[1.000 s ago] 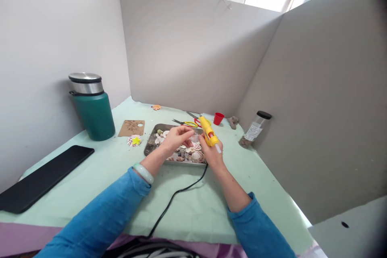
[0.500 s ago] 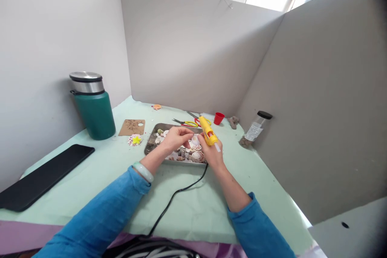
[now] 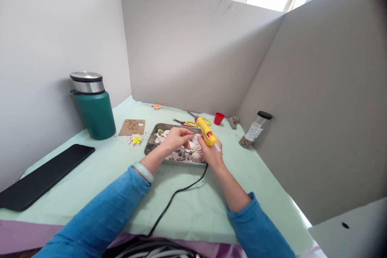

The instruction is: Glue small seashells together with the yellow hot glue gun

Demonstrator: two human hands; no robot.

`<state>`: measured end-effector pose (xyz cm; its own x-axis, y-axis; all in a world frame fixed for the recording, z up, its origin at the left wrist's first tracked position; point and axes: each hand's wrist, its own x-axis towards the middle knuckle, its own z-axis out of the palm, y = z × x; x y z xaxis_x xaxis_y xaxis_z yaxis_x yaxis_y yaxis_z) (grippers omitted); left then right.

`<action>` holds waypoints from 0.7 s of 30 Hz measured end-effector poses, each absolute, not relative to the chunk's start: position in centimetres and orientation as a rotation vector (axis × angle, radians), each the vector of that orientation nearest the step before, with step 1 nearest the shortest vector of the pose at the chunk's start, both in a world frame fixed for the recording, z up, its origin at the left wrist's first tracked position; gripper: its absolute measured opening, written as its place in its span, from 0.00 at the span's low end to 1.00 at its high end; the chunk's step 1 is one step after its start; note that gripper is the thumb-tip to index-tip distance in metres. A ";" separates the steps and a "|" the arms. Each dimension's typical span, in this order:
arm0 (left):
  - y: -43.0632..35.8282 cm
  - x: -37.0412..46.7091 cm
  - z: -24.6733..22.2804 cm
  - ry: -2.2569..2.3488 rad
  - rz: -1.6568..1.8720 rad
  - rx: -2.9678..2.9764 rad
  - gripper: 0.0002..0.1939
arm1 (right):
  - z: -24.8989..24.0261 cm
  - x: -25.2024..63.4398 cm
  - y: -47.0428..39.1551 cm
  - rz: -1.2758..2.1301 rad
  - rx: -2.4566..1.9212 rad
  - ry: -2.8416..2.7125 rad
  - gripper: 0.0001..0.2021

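A yellow glue gun [image 3: 207,132] with a white glue stick poking from its rear is gripped in my right hand [image 3: 214,154]. Its nozzle end points away from me, and its black cord [image 3: 178,191] runs down toward the table's front edge. My left hand [image 3: 176,138] is closed in a pinch close to the right fingertips; what it pinches is too small to make out. Both hands are over a metal tray [image 3: 148,145] full of seashells [image 3: 196,156] and small stones, and they hide part of it.
Left of the tray lie a brown card [image 3: 128,127] and a shell with a yellow star [image 3: 136,140]. Behind are scissors [image 3: 184,122], a red cup [image 3: 219,119] and an orange piece [image 3: 156,107]. A green flask [image 3: 96,113], black pad [image 3: 48,175] and clear jar [image 3: 255,131] flank them.
Almost nothing differs. Both hands stay over the tray, and the glue gun has shifted very slightly to the left.
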<state>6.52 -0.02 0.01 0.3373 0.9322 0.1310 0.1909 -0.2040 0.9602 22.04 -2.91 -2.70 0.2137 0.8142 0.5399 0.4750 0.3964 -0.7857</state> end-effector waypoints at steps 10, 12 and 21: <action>-0.2 6.7 -0.1 1.091 1.026 1.659 0.09 | -2.8 21.9 -2.9 0.366 -1.228 -1.421 0.15; -0.1 6.8 -0.1 1.093 1.029 1.654 0.08 | -2.8 21.9 -2.8 0.369 -1.233 -1.415 0.15; -0.2 6.7 -0.1 1.043 0.992 1.639 0.10 | -2.7 22.0 -2.8 0.415 -1.243 -1.385 0.17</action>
